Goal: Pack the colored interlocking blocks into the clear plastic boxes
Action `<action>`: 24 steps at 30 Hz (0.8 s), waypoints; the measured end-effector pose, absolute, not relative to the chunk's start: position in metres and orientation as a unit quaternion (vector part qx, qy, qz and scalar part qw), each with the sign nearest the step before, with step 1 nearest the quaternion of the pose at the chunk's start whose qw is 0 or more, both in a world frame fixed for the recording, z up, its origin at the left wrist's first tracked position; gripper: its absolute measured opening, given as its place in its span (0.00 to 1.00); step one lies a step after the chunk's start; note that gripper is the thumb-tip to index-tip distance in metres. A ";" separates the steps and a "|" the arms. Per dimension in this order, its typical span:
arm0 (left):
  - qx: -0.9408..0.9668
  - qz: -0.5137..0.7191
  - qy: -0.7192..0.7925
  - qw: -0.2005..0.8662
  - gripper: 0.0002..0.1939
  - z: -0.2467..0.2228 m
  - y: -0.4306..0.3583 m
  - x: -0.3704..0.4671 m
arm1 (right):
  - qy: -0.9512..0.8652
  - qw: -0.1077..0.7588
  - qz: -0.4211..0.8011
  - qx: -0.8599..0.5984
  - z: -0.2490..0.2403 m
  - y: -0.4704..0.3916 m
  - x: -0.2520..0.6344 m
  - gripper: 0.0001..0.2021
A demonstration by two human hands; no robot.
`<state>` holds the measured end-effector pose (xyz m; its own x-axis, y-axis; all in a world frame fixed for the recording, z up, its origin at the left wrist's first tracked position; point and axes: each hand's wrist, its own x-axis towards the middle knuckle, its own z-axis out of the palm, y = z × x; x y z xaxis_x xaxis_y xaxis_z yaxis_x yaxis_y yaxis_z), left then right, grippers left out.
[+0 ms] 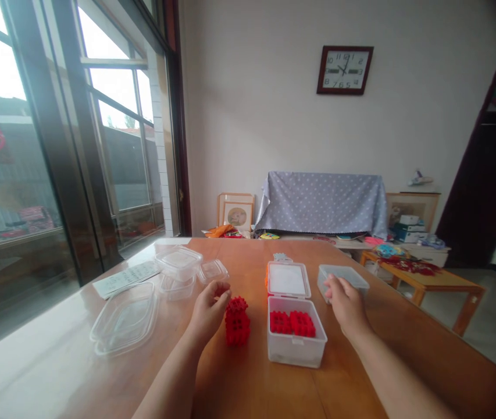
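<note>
Beside the upright red blocks [237,327] on the table, my left hand [210,308] hovers with bent fingers and a gap between thumb and fingertips; nothing shows in it. My right hand [344,304] is closed in a pinch in front of a clear, lidless container [358,279]; what its fingertips hold, if anything, is hidden. Between the hands stands an open white plastic box [296,352], its lid [288,280] tipped back. Red interlocking pieces [292,323] lie inside the box.
At the left are a large clear tray [126,319], stacked clear containers [178,262], a smaller one [213,270] and a printed sheet [126,278]. A pale blue piece [281,256] lies behind the lid. A low wooden table [442,281] stands beyond the right edge.
</note>
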<state>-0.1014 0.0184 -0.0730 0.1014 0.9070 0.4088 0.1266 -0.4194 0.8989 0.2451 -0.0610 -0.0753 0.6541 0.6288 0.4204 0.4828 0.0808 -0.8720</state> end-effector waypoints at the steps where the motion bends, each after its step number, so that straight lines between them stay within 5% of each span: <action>1: 0.645 0.542 0.403 0.358 0.11 -0.071 0.017 -0.100 | -0.416 0.605 0.053 -0.677 -0.080 -0.058 0.248 0.30; 11: 0.750 0.418 0.400 0.320 0.09 -0.015 -0.015 -0.114 | -0.494 0.516 0.062 -0.698 -0.119 -0.048 0.264 0.29; 24: 0.860 0.270 0.377 0.212 0.26 -0.026 -0.041 -0.132 | -0.521 0.475 0.079 -0.705 -0.125 -0.040 0.273 0.27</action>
